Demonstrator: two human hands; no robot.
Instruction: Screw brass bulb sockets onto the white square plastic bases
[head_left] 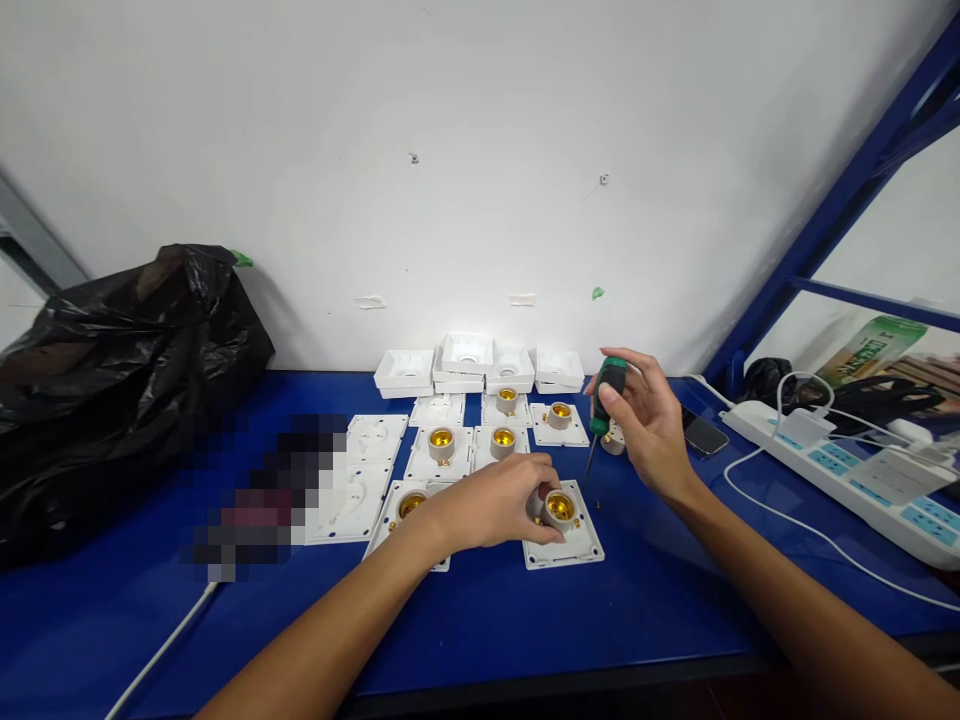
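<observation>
My left hand (pixel 491 505) is closed around a lamp socket with a brass insert (pixel 559 507), which sits on a white square plate (pixel 574 545) on the blue table. My right hand (pixel 645 420) grips a green-handled screwdriver (pixel 604 400) held upright, its thin tip pointing down just right of that plate. A small screw (pixel 598 505) lies by the tip. Several more white plates with brass sockets (pixel 472 440) lie in rows behind my left hand.
Empty white plate covers (pixel 469 360) are stacked against the wall. A black plastic bag (pixel 112 370) fills the left side. A white power strip with cables (pixel 840 465) and a phone (pixel 703 433) lie at right, beside a blue shelf frame (pixel 840 220).
</observation>
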